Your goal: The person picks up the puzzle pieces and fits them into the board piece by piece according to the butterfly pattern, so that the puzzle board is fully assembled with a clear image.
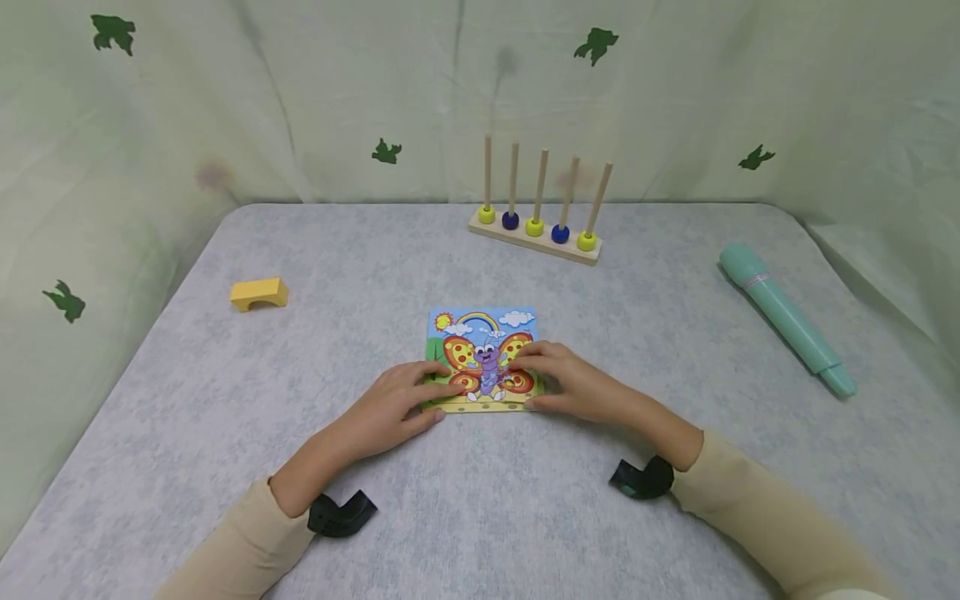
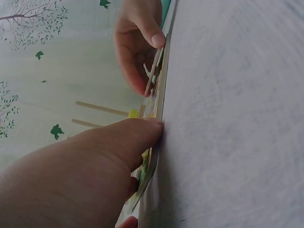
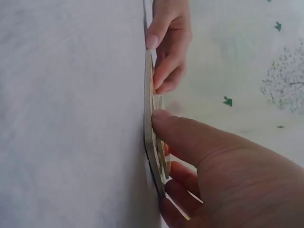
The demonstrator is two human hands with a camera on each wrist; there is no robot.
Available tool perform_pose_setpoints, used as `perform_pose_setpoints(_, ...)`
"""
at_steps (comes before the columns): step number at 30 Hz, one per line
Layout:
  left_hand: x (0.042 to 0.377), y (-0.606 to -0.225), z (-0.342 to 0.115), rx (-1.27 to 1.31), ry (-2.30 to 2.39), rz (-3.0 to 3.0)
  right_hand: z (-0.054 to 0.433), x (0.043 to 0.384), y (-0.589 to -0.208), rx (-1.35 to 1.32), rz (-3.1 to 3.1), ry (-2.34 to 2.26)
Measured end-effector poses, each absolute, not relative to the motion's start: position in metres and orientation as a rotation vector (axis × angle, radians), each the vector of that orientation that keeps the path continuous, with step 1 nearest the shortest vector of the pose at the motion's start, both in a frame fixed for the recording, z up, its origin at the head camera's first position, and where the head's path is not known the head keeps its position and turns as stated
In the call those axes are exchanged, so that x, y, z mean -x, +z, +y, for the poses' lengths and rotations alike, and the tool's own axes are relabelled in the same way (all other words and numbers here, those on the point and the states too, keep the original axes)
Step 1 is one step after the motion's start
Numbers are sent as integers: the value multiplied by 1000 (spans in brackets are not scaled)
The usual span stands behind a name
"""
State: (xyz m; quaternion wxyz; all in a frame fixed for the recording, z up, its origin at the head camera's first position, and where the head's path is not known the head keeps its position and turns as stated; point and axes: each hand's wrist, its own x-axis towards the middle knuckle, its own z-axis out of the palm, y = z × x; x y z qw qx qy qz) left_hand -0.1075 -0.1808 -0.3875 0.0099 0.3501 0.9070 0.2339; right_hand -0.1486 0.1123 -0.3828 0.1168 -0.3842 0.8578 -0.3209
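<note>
A thin puzzle board with a smiling butterfly picture lies flat on the table. My left hand rests on its left side, fingertips on the picture and thumb at the near edge. On the right side, my right hand holds a thin puzzle piece between thumb and fingers. That piece stands tilted just above the board by the lower right wing. In the right wrist view, the right thumb lies along the near edge of the board, and the other fingers reach over its far side.
A wooden peg stand with yellow and blue beads is at the back. A yellow arch block sits at the left, and a mint-green toy microphone lies at the right. A pale leaf-patterned cloth hangs behind the table.
</note>
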Motion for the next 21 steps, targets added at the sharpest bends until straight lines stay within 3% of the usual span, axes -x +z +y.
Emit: perform_pose_setpoints(21,108,-390,-181,-1103,750,2828,107,149,-390,1053,2638,-939)
